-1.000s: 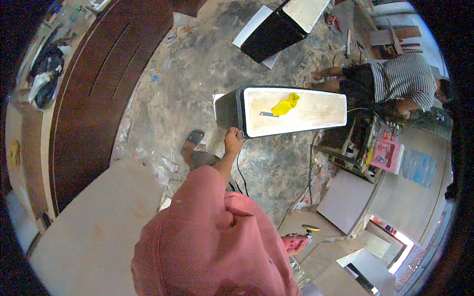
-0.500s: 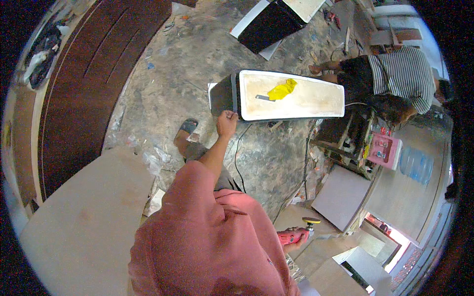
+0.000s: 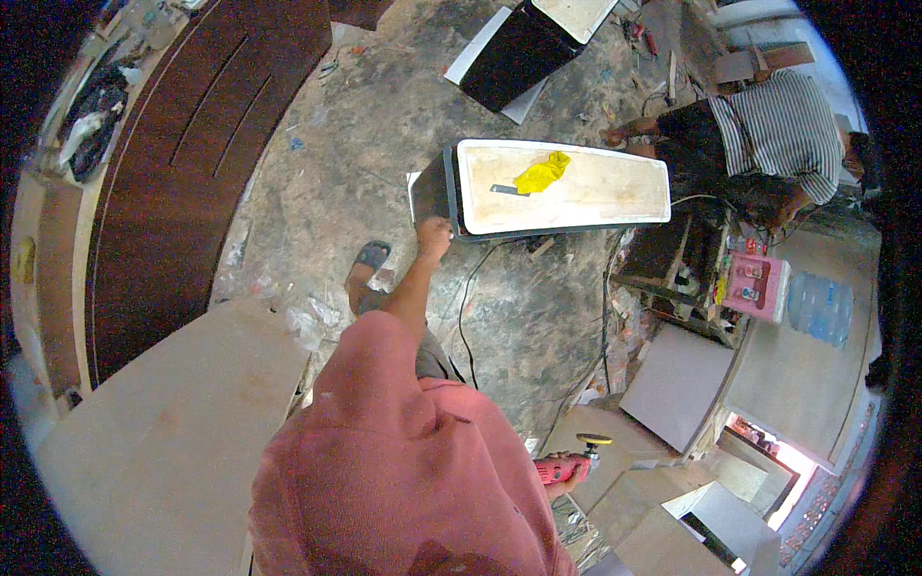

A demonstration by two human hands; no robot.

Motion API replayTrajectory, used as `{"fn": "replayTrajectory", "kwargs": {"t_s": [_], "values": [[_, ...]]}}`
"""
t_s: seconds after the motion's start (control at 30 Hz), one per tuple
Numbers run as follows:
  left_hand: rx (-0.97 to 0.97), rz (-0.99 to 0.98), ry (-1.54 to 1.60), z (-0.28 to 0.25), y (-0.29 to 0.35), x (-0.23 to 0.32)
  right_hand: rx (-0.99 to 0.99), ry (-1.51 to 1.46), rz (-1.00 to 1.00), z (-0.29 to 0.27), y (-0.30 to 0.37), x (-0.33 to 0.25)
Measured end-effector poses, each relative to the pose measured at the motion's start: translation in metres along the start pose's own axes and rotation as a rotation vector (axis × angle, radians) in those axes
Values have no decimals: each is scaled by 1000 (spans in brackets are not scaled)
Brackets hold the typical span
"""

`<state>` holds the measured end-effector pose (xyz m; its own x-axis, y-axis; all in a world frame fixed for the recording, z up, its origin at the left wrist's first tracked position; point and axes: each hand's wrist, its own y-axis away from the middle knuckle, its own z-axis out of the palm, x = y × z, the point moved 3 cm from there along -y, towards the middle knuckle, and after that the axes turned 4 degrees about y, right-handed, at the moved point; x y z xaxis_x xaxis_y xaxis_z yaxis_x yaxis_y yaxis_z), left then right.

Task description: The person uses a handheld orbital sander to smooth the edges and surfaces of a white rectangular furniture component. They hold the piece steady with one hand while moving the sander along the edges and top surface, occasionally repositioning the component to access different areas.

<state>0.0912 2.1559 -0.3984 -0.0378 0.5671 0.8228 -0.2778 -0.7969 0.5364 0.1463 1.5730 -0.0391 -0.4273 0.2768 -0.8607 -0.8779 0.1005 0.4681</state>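
Note:
My left hand (image 3: 434, 238) is at the near left corner of a long black box with a white top (image 3: 576, 209). Its fingers are curled in against the dark end panel (image 3: 434, 192); whatever they may hold is hidden. On the white top lie a crumpled yellow cloth (image 3: 544, 172) and a flat grey blade-like piece (image 3: 507, 189) beside it. Low on the right, my right hand (image 3: 565, 487) grips a red angle grinder (image 3: 563, 468). The grinder's yellow-edged round disc (image 3: 594, 439) faces up, away from the box.
A person in a striped shirt (image 3: 783, 130) bends over beyond the box's right end. A dark cord (image 3: 468, 326) trails across the floor. Pale boards (image 3: 677, 384) and a pink water dispenser (image 3: 756, 286) stand right. A brown door panel (image 3: 182, 144) and pale board (image 3: 173, 432) are left.
My left hand has slid slightly left and down along the box's end, its fingers curling in more. The grinder in my right hand has shifted a little left and down.

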Motion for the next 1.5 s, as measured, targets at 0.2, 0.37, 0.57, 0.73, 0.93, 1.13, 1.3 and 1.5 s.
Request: {"fn": "replayTrajectory", "kwargs": {"t_s": [0.2,0.37,0.57,0.73,0.93,1.13,1.3,1.5], "values": [[308,354,-196,7,39,64,52,45,-62,12,8,-1],[80,798,-735,63,54,183,-76,71,-75,9,6,-1],[-319,869,-1473,122,16,203,83,5,-54,8,4,14],[-392,791,-1577,123,0,196,-7,-67,-88,20,18,25],[-457,644,-1552,129,-5,209,39,-123,18,29,21,35],[-444,604,-1135,98,18,207,-110,-245,-94,54,24,29],[-852,183,-547,61,164,182,70,-335,-27,56,-9,20],[-1307,430,-498,103,371,174,97,-507,121,75,-30,24]]}}
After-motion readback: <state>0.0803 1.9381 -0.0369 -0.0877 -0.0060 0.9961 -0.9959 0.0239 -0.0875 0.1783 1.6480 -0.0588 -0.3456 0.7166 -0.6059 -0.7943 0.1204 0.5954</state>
